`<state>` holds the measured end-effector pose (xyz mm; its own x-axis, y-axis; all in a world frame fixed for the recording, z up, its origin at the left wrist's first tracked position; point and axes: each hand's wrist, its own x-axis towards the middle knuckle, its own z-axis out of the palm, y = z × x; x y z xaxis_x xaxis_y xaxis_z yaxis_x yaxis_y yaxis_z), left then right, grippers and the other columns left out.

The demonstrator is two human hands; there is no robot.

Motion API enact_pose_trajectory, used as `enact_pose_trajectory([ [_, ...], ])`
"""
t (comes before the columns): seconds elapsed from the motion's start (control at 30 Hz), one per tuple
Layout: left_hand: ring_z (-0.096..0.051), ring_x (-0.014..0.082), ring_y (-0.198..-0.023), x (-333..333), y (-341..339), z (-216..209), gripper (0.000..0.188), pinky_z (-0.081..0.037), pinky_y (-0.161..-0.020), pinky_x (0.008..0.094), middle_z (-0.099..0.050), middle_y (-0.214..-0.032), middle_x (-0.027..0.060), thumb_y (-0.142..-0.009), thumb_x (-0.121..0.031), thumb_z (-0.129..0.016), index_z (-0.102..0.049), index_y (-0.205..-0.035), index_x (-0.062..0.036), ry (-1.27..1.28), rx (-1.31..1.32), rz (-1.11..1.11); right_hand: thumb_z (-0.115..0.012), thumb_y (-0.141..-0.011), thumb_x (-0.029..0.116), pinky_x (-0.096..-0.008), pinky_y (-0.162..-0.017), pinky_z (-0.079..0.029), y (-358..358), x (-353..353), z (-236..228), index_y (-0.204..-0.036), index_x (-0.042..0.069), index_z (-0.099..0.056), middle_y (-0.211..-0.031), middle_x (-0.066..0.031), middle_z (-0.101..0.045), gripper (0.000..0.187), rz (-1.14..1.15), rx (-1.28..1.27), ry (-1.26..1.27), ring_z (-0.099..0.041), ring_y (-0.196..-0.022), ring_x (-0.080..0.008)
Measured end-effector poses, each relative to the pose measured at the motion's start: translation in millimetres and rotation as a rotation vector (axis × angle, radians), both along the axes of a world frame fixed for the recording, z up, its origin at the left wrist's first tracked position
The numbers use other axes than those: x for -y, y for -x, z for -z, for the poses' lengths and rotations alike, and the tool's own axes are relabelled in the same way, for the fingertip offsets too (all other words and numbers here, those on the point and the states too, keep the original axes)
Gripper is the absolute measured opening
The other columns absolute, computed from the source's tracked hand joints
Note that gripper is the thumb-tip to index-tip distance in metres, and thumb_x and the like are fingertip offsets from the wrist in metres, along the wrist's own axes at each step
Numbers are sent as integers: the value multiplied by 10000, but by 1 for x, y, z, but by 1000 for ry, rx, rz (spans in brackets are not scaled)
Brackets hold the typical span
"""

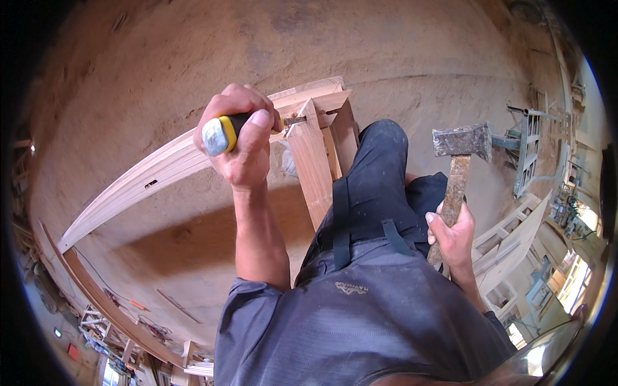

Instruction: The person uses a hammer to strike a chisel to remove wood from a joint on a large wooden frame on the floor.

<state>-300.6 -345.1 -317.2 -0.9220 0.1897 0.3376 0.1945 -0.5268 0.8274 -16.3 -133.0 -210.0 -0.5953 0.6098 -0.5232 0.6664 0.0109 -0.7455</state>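
My left hand (241,128) is wrapped round a chisel (222,135) with a yellow and black handle and a metal cap on its butt. The narrow blade points right and meets the pale timber near a joint, with small wood chips around it. A wide plank (310,161) crosses there and slants down toward my lap. To the left stretches a long pale beam (154,157) with a small dark slot in it. My right hand (455,238) grips the wooden handle of a hammer (460,139), its worn, blocky steel head raised beside my knee, apart from the chisel.
My bent leg (383,154) is close to the plank's right side. A grey metal frame (528,151) stands at the right, with slatted wooden frames (508,248) below it. A long curved board (109,302) and cords lie at the lower left on the dusty floor (412,64).
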Motion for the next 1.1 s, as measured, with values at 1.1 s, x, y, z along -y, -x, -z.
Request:
enact_pose_trajectory([
  [1.1,-521,154,-509,-39,-15,-15,80,-463,-487,302,-584,-657,111,-730,69,-565,-534,-769,7,244,-14,-90,-722,-879,107,-367,-555,-495,116,-3,-74,-1000,24,-578,-677,-80,-612,205,-480,-502,-566,-627,-588,-209],
])
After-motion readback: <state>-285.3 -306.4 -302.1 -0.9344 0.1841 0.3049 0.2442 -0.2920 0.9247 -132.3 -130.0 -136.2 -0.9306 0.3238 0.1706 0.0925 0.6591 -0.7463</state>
